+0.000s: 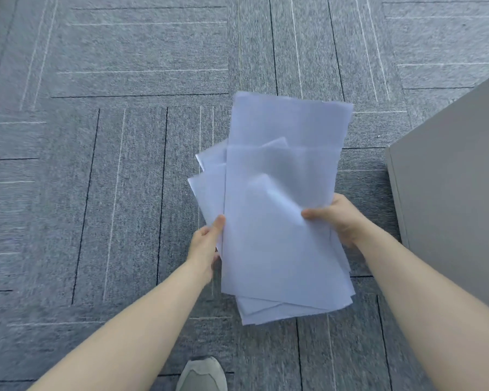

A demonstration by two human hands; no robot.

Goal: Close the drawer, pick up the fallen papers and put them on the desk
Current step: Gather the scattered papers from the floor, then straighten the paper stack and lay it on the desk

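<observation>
A loose, uneven stack of white papers (277,215) hangs in the air above the grey carpet, held between both hands. My left hand (205,245) grips the stack's left edge, thumb on top. My right hand (336,218) grips the right edge, thumb pressed onto the top sheet. The sheets are fanned out, with corners sticking out at the left and at the bottom. A grey cabinet (452,198) stands at the right; its front and any drawer are hidden from this angle. No desk top is in view.
Grey carpet tiles (110,165) with thin light and dark lines cover the floor. No loose sheet lies on the visible carpet. A grey shoe (202,375) shows at the bottom edge, below the papers. The cabinet's corner is close to my right forearm.
</observation>
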